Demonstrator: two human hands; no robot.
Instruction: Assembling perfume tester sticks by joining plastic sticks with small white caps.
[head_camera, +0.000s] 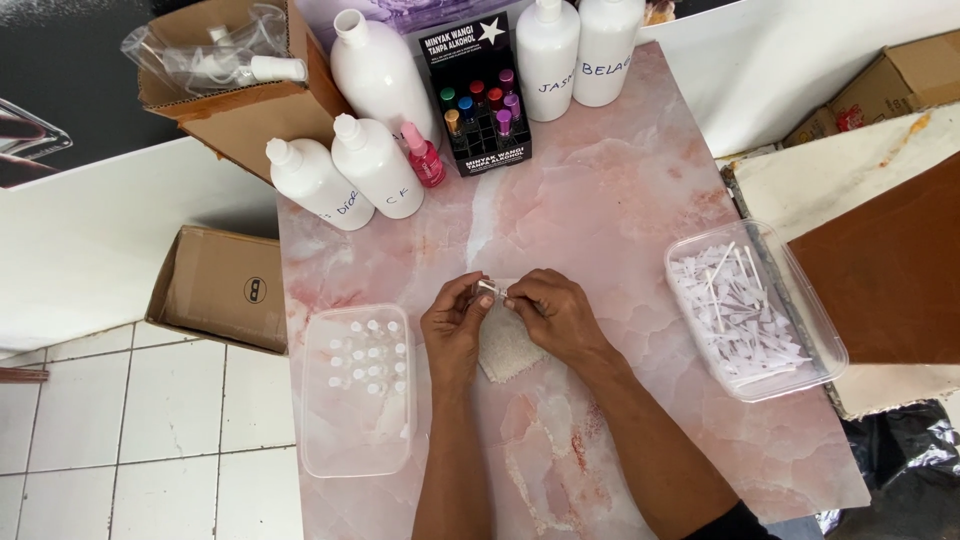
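Both hands (505, 312) pinch a small vial (487, 288) mid-table (640, 200), trays well apart.

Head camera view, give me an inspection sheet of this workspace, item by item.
Surface: pink marbled tabletop, dry, pale scuffs near the front edge.
Job's things: small clear vial pinched between both hands over a white cloth pad; left tray holds small clear vials; right tray holds white applicator sticks.
Clutter: five white bottles, a pink bottle, a black display rack of coloured vials.
Hands: left hand and right hand both grip the vial.
Cables: nothing seen.
Surroundings: cardboard boxes, white tiled floor, brown board to the right.
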